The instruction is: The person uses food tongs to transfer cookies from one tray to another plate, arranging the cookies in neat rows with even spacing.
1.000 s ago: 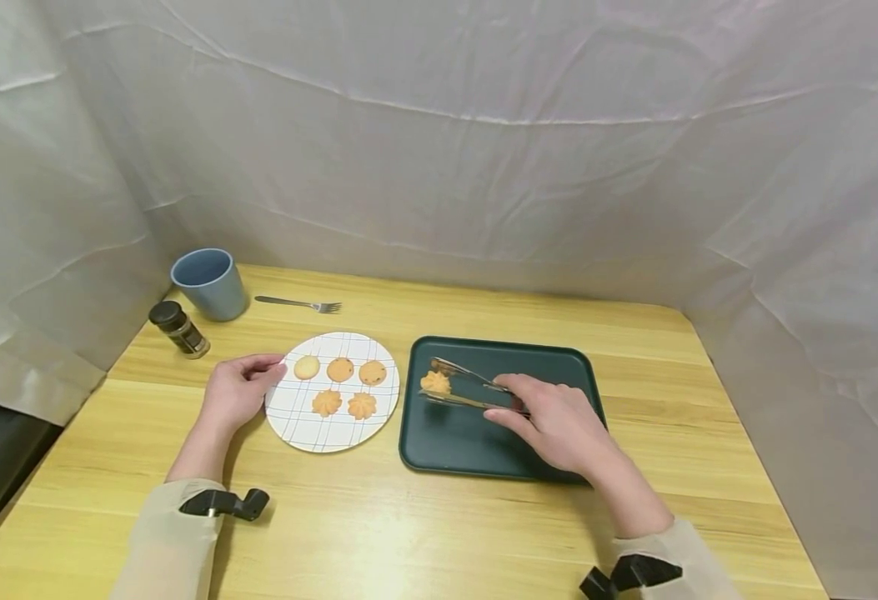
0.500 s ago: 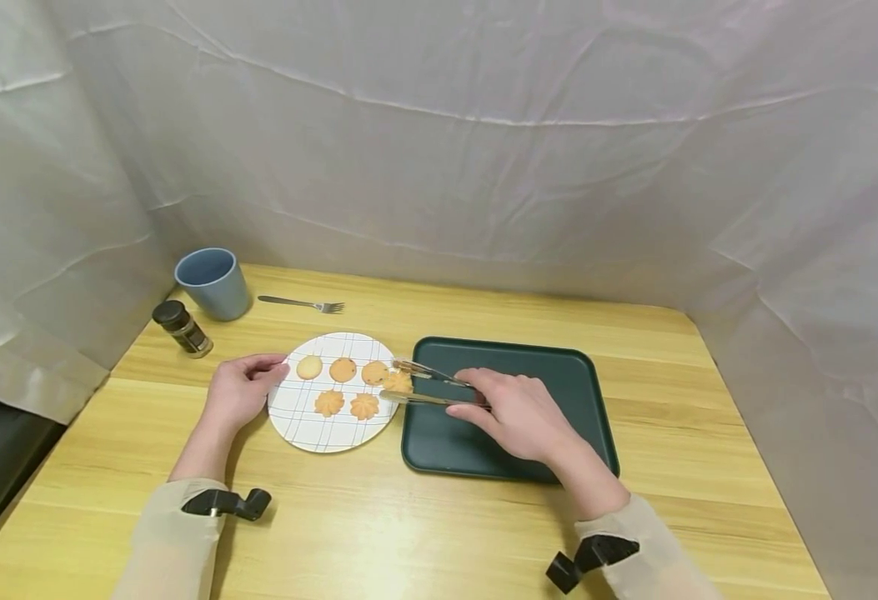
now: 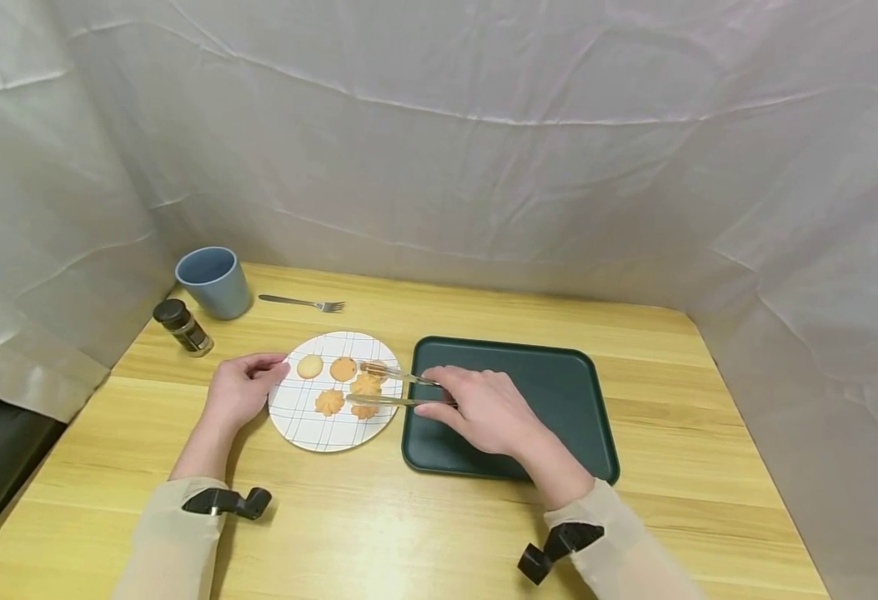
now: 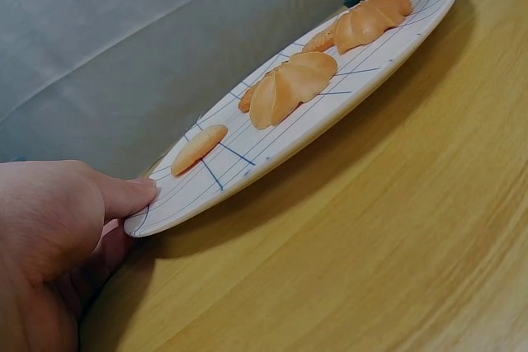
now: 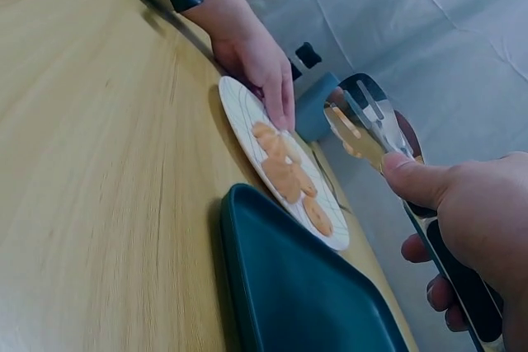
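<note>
My left hand (image 3: pixel 238 392) grips the left rim of a white checked plate (image 3: pixel 307 429), thumb on top and fingers below the edge. In my right hand (image 3: pixel 487 412) is a pair of metal tongs (image 3: pixel 401 402), with a flower-shaped cookie (image 5: pixel 356 141) between their tips over the right part of the plate. Lying on the plate are a pale round cookie (image 3: pixel 309 367), a darker round cookie (image 3: pixel 343 369) and a flower-shaped cookie (image 3: pixel 329 402). The tongs and held cookie partly hide another round cookie and another flower-shaped one (image 3: pixel 364 412).
A dark green tray (image 3: pixel 536 392) lies right of the plate, under my right hand. Behind the plate are a fork (image 3: pixel 296 301), a blue-grey mug (image 3: pixel 219 290) and a black-capped spice jar (image 3: pixel 186 331). Pale cloth (image 3: pixel 439 150) hangs around the wooden table (image 3: pixel 348 533).
My right hand has moved left with the tongs, carrying the flower-shaped cookie from the tray to above the plate. My left hand has stayed on the plate's rim.
</note>
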The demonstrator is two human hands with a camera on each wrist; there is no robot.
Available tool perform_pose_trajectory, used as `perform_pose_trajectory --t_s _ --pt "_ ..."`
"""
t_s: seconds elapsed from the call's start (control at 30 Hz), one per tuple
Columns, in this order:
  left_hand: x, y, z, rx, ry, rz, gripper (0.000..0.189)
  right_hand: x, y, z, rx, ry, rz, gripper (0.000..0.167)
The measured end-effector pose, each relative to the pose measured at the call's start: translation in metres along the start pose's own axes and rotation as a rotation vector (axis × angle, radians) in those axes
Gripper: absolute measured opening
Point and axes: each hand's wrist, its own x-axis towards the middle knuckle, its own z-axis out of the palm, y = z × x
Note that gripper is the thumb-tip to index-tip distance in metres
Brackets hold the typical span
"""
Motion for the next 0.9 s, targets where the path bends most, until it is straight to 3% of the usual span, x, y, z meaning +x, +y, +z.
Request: perform_pose_trajectory --t_s 0.9 --pt "0.0 -0.001 0.001 0.007 0.004 0.018 0.041 0.046 -0.023 0.026 0.063 -0.087 -0.044 0.051"
